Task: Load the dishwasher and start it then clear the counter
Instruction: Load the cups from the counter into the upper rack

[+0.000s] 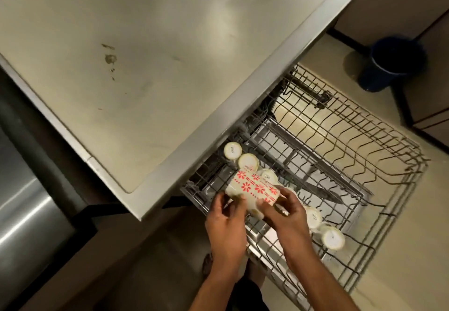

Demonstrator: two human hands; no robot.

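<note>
Over the rack (359,155): my mug (252,189)
Look: cream, red flowers
Lies: tipped sideways, long way slanting
Left hand (227,216): fingers curled, holding mug
Right hand (283,210): same

Small printed marks on upturned cup bases (232,150) (blurred, unreadable).

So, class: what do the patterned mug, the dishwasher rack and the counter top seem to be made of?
Patterned mug: probably glazed ceramic, glossy cream with red flower prints.
Dishwasher rack: metal wire, apparently with a grey coating; thin bent rods form the grid.
Counter top: likely brushed stainless steel, with dull sheen, soft reflections and a folded rim.
</note>
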